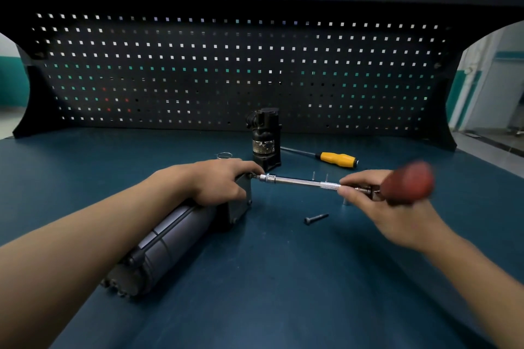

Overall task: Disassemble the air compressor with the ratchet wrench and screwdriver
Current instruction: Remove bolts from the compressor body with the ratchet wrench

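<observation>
The dark grey air compressor (pixel 170 238) lies on its side on the blue bench, its end plate facing right. My left hand (pixel 218 181) grips the top of that end. My right hand (pixel 368 198) pinches the knurled part of the ratchet wrench (pixel 306 182). Its chrome extension and socket (pixel 268 177) meet the compressor's upper right corner. The wrench's red handle (pixel 408 183) is blurred. A yellow-handled screwdriver (pixel 337 159) lies behind the wrench.
A removed black compressor part (pixel 266 137) stands upright at the back. A loose bolt (pixel 316 218) lies on the bench (pixel 283 278) below the wrench, and two small screws (pixel 320 176) stand behind it. A clear ring (pixel 224 155) sits behind my left hand. A pegboard (pixel 226 65) closes the back.
</observation>
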